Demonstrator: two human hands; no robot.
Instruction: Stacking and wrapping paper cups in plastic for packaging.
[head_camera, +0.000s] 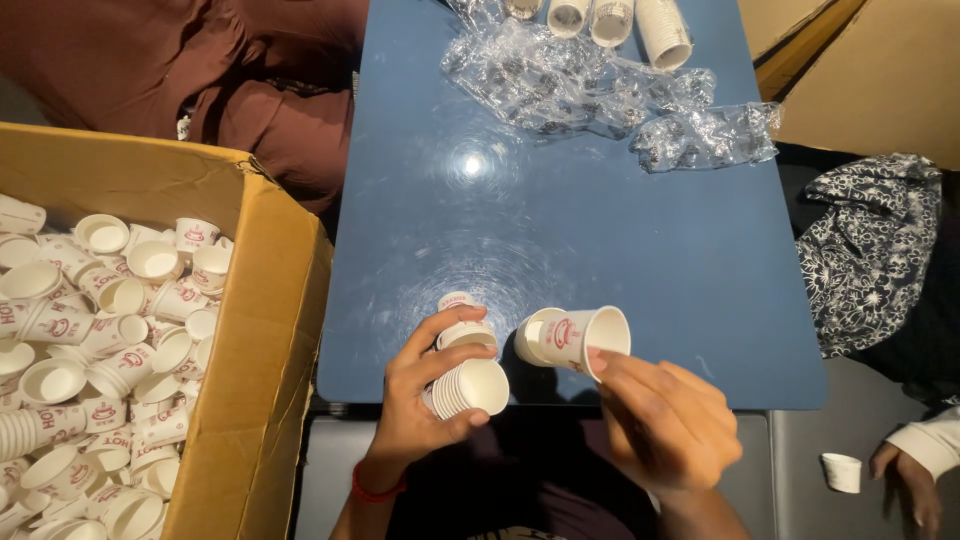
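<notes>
My left hand (425, 400) grips a short stack of small white paper cups (468, 385), lying on its side with the open mouths facing me. My right hand (665, 420) pinches the rim of a single white paper cup with red print (575, 338), tilted sideways just right of the stack. Both hands hover over the near edge of a blue table (560, 220).
A cardboard box (270, 330) full of loose white cups stands at my left. Crumpled clear plastic wrap (600, 90) and several cup stacks (625, 25) lie at the table's far end. Another person's hand (905, 470) rests beside one cup (842, 472) at lower right.
</notes>
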